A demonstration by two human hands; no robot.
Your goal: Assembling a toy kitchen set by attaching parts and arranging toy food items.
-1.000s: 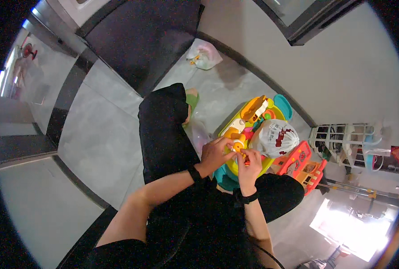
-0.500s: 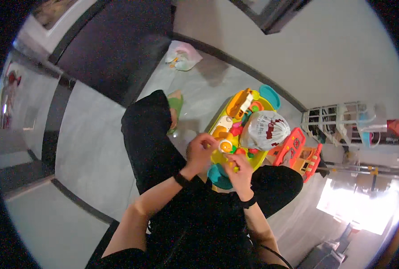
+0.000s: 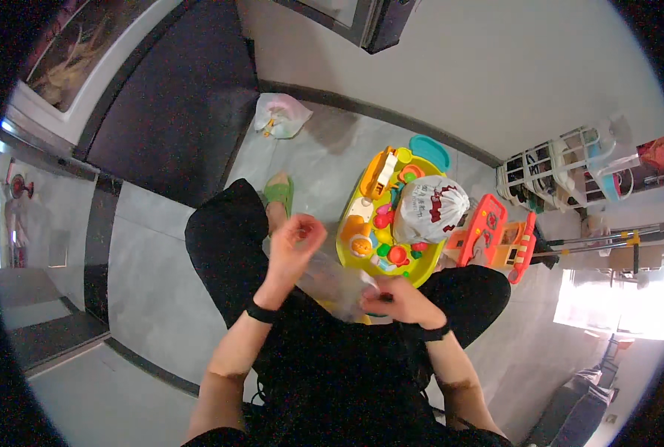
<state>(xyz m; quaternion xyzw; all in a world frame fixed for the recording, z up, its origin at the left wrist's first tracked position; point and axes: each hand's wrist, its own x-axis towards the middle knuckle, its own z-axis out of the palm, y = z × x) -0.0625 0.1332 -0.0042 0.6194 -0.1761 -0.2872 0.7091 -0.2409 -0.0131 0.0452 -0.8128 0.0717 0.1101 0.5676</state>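
Crumpled clear plastic bag (image 3: 323, 283): lower centre of the frame, between the hands and just below a yellow-green oblong plastic tray (image 3: 353, 263); motion blurs its outline.
Right hand (image 3: 405, 299): thumb and fingers pressed together, pinching the bag's edge, which probably keeps the limp film from slipping down.
Left hand (image 3: 293, 249): near the centre, left of the bag, fingers curled; whether the tips meet or touch the film, I cannot tell.
Tray contents: small coloured plastic toys (image 3: 383, 217), seemingly kept together by the raised rim.
White drawstring bag with dark-red print (image 3: 429, 208): right of centre, resting over the toys, its neck gathered, likely to hold its contents in.
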